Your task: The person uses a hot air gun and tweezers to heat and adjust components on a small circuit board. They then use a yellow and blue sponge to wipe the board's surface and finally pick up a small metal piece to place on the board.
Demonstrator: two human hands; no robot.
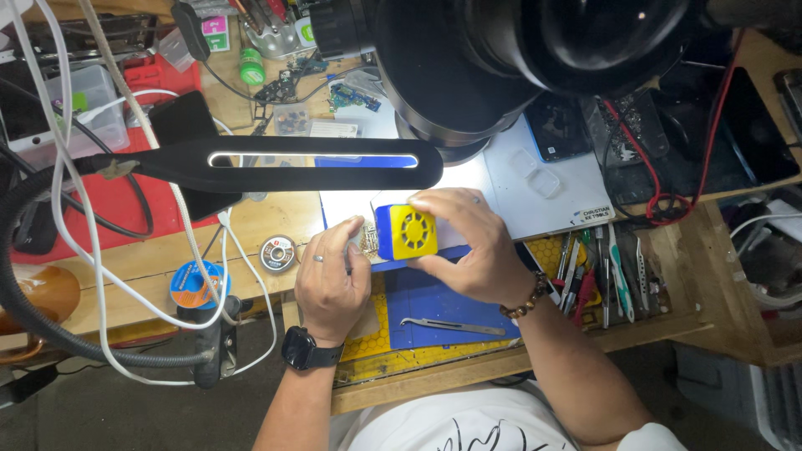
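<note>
Both forearms reach up from the near edge toward the middle of the scene, bare to the wrists. The left hand (332, 271) lies back-up, fingers curled inward, thumb side turned right, a ring on one finger and a dark watch at the wrist. The right hand (469, 242) arches just right of it, fingers and thumb closed in a pinching grip, a beaded bracelet at the wrist.
</note>
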